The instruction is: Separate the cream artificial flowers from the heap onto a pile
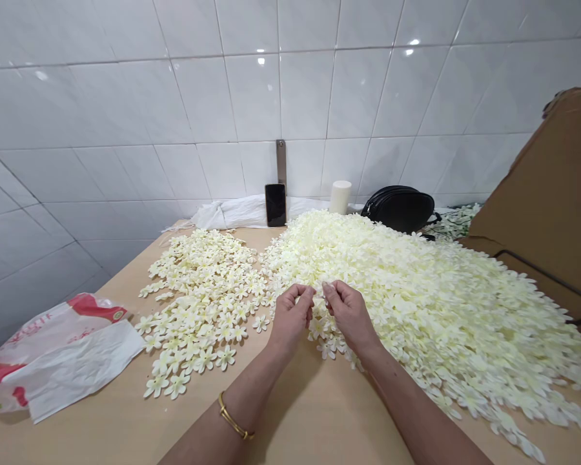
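Note:
My left hand (292, 315) and my right hand (349, 316) are raised close together over the near edge of the large flower pile. Each is closed in a pinch, thumb against forefinger, with a narrow gap between the two. What the fingertips hold is too small to tell against the pale petals behind. Many loose cream-white artificial flowers form a large heap (416, 297) behind and to the right of my hands. A smaller, flatter spread of flowers (208, 278) with yellowish centres lies to the left. One single flower (260, 323) lies just left of my left hand.
A red-and-white plastic bag (72, 349) rests at the table's (193, 426) left. Along the tiled wall stand a phone (275, 205), a white cylinder (340, 197) and a black pouch (399, 208), with white cloth (237, 212) behind. A cardboard box (547, 194) rises at the right.

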A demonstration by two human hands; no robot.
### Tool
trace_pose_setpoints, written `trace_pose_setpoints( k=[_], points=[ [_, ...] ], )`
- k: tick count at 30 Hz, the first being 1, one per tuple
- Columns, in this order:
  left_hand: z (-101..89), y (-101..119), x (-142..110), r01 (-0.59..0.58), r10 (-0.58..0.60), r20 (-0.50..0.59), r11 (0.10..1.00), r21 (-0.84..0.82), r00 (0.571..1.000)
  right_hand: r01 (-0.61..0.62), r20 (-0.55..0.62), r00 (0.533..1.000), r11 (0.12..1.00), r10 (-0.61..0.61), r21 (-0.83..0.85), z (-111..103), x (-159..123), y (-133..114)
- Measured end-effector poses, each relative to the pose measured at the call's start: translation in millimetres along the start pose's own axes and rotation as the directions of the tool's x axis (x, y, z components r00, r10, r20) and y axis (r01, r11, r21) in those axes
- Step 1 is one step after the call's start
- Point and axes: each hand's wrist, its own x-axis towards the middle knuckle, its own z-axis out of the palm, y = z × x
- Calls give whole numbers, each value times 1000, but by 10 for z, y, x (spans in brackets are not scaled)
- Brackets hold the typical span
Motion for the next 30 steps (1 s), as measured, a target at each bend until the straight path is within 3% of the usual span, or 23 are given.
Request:
trace_pose_setpoints(
  k=[4, 9, 12, 14, 18, 21, 24, 27, 30],
  points=[
    [10, 14, -6, 28, -27, 40, 999, -16, 999, 14, -11, 1000, 1000, -14, 5, 9, 14, 49],
    [10, -40, -9, -6, 2, 59, 997, 76, 998, -9, -21, 1000, 1000, 8, -28, 20, 7, -1],
    [0, -72, 4, -28, 26, 24, 994, 108, 999, 64, -75, 994, 976, -82, -209, -6, -11, -66],
    [-13, -71, 18, -20, 24, -33, 994, 108, 999, 108, -110, 981, 914, -163, -392, -40, -14, -92],
    [-41, -16, 54, 69, -77, -89, 994, -90, 993, 111, -145, 954, 757, -263, -644, -115, 9, -77],
    [-50, 32, 84, 196, -220, -33, 917, -347, 975, 191, -165, 890, 675, -426, -712, -138, 20, -55],
    [-41, 63, 101, 261, -276, 47, 825, -502, 960, 373, -86, 822, 645, -563, -667, -109, -12, -70],
    [-20, 85, 95, 282, -283, 86, 784, -553, 955, 529, 92, 816, 674, -570, -516, -42, -63, -99],
    [-3, 99, 82, 291, -278, 109, 785, -547, 954, 556, 208, 824, 678, -528, -481, 19, -84, -99]
  ],
)
